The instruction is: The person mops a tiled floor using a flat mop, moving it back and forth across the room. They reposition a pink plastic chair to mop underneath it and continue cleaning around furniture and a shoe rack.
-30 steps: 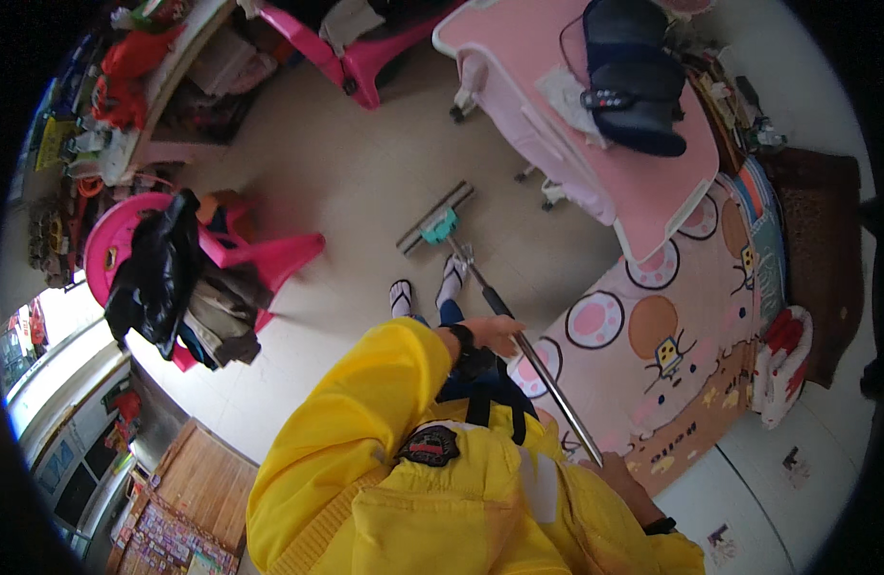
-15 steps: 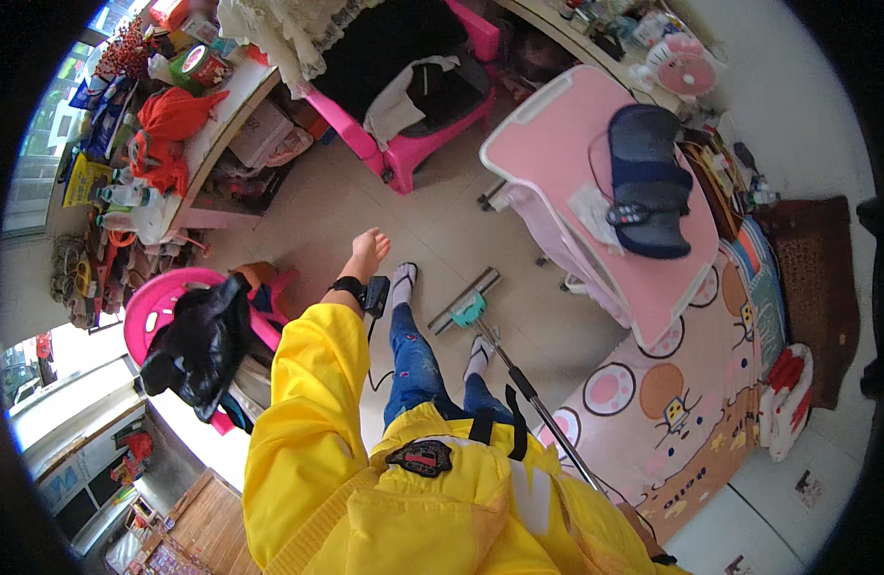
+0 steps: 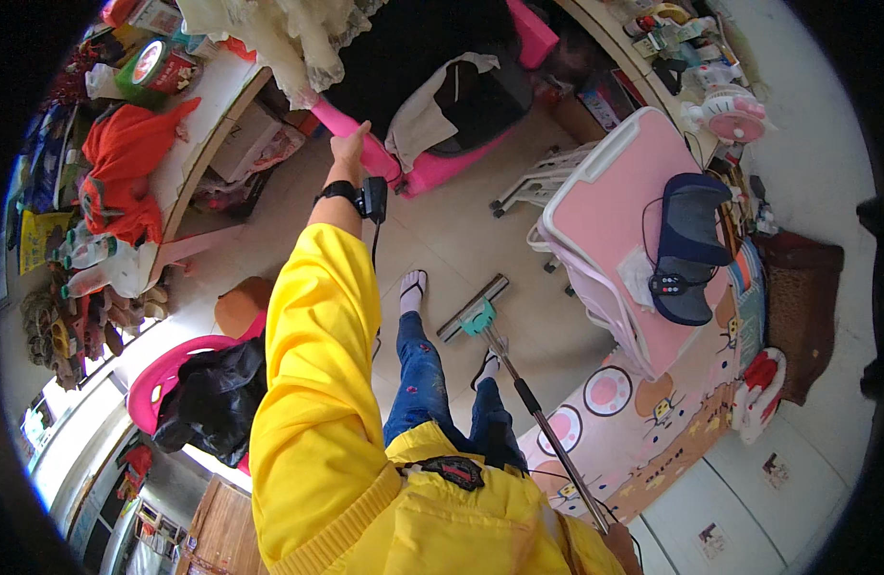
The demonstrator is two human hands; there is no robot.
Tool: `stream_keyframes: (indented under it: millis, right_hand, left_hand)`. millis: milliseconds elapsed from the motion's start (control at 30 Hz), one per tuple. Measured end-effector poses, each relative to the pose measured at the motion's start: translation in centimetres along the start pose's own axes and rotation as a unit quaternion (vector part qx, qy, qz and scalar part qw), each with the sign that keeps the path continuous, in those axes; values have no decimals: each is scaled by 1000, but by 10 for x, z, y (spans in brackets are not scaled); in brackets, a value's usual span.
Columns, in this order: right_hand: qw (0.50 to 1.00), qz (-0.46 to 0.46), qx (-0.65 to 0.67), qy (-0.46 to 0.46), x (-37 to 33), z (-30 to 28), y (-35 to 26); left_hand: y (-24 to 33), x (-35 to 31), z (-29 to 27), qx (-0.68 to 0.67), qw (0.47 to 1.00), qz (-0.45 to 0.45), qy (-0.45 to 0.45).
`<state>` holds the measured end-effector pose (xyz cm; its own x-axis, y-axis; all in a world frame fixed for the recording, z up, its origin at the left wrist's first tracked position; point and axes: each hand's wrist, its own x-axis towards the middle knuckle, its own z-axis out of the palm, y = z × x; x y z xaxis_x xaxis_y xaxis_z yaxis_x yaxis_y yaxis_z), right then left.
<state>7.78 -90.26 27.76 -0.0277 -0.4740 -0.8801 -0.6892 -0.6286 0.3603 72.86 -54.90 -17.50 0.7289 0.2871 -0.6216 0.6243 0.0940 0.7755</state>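
Note:
My left hand [image 3: 349,146] is stretched forward, closed on the edge of a pink chair [image 3: 380,165] with a dark seat; part of the grip is hidden. A white cloth [image 3: 428,115] lies on that seat. Around my left wrist is a black strap with a small box-shaped device [image 3: 373,199] and a cable. Low at the right, my right hand [image 3: 620,549] is closed round the pole of a squeeze mop [image 3: 547,431]. The mop's teal and metal head [image 3: 476,313] rests on the tiled floor in front of my feet.
A pink desk [image 3: 605,206] with a dark blue cushion-like device [image 3: 691,249] stands at the right, beside a patterned mat [image 3: 653,422]. At the left are a cluttered counter [image 3: 212,134] and a pink chair holding a black bag [image 3: 212,398].
My left arm has reached forward from above the floor to the pink chair, and the hand has closed on it. My view has shifted; the mop head stays near my feet.

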Motion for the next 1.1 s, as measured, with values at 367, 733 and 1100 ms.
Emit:
stream_keyframes:
  millis: [367, 733, 1100]
  right_hand:
    - [993, 16, -115, 20, -7, -14, -24]
    - [999, 17, -39, 34, -14, -5, -23]
    - [998, 43, -31, 18, -11, -4, -22]
  left_hand:
    - [-6, -34, -35, -164, 985, -16, 48]
    - [-86, -104, -187, -161, 983, -72, 54]
    - [-174, -146, -379, -65, 995, -44, 57]
